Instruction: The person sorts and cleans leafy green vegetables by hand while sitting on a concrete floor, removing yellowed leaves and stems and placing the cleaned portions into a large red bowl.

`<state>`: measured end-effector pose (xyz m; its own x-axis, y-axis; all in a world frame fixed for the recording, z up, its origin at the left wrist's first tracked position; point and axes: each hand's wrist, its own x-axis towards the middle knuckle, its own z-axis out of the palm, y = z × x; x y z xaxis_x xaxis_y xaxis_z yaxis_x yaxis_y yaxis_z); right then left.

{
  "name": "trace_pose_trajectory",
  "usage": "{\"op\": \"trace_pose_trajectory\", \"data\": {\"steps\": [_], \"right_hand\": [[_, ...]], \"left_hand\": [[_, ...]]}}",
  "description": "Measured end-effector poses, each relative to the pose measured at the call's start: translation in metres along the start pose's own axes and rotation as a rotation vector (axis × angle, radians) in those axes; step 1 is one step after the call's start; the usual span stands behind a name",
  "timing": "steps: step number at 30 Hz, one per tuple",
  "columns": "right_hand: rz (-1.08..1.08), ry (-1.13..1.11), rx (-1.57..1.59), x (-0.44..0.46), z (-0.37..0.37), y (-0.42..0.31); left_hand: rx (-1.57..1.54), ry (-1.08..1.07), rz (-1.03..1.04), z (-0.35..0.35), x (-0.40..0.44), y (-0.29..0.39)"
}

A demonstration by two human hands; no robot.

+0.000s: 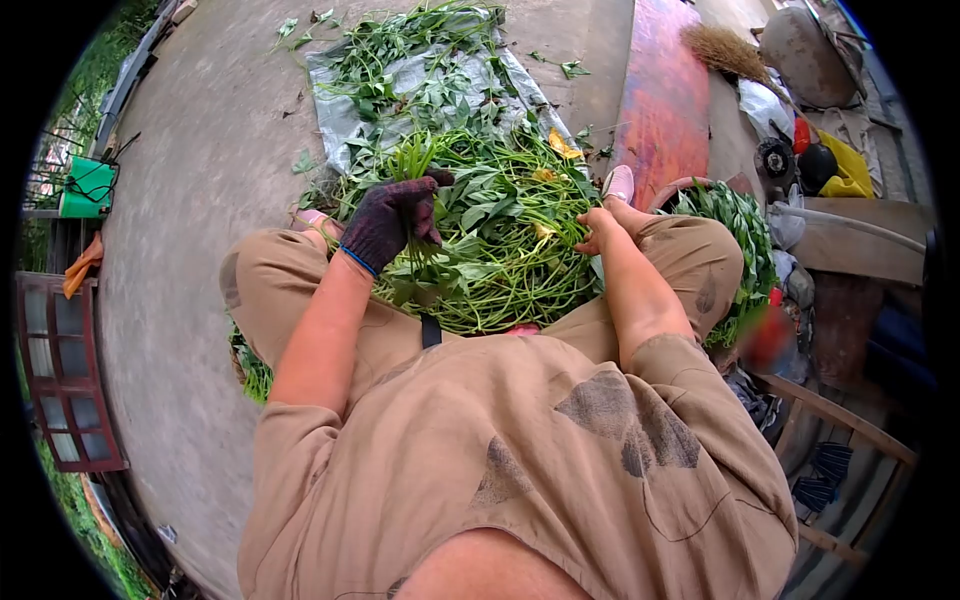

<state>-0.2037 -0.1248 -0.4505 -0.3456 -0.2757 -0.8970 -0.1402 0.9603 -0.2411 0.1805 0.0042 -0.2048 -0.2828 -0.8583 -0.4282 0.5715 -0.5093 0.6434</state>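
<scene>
My left hand [395, 222], in a dark knitted glove with a blue cuff, is closed round a bunch of green leafy stems [412, 158]. Leaf tips stick out above the fist and stalks hang below it. At the right side of the heap of cut leafy stems [500, 270] is my bare right hand [597, 230]. Its fingers are bent together against the greens; what they pinch is too small to make out. The heap lies between my knees, tangled, with a few yellow leaves [563, 145] on it.
Under the far greens lies a grey plastic sheet [525, 85]. A basket of leafy greens [725, 225] stands by my right knee, and more greens [257, 372] lie by my left hip. A reddish board [662, 100], a straw broom [725, 50] and a yellow bag [848, 165] are at right.
</scene>
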Motion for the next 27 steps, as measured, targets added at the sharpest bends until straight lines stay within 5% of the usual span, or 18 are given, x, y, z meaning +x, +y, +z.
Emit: {"op": "trace_pose_trajectory", "data": {"steps": [12, 15, 18, 21, 22, 24, 27], "right_hand": [[-0.023, 0.156, -0.211, -0.017, 0.002, 0.010], [-0.060, 0.206, -0.036, -0.031, 0.005, 0.013], [-0.108, 0.069, 0.390, 0.025, 0.001, 0.011], [-0.091, -0.165, 0.349, -0.046, -0.009, -0.028], [-0.190, -0.177, 0.303, -0.065, -0.005, -0.038], [-0.726, -0.168, 0.351, -0.148, 0.016, -0.041], [-1.040, -0.597, 0.166, -0.238, 0.043, -0.017]], "left_hand": [[-0.094, -0.224, 0.060, -0.009, 0.004, -0.009], [-0.036, -0.213, 0.015, -0.003, 0.002, -0.004], [-0.014, -0.178, -0.021, 0.003, 0.000, 0.000], [0.052, 0.015, -0.001, 0.012, -0.003, -0.003], [0.051, 0.078, 0.017, 0.014, -0.001, -0.005], [0.046, 0.209, 0.058, 0.017, 0.003, -0.006], [0.066, 0.120, 0.098, 0.013, 0.016, -0.012]]}}
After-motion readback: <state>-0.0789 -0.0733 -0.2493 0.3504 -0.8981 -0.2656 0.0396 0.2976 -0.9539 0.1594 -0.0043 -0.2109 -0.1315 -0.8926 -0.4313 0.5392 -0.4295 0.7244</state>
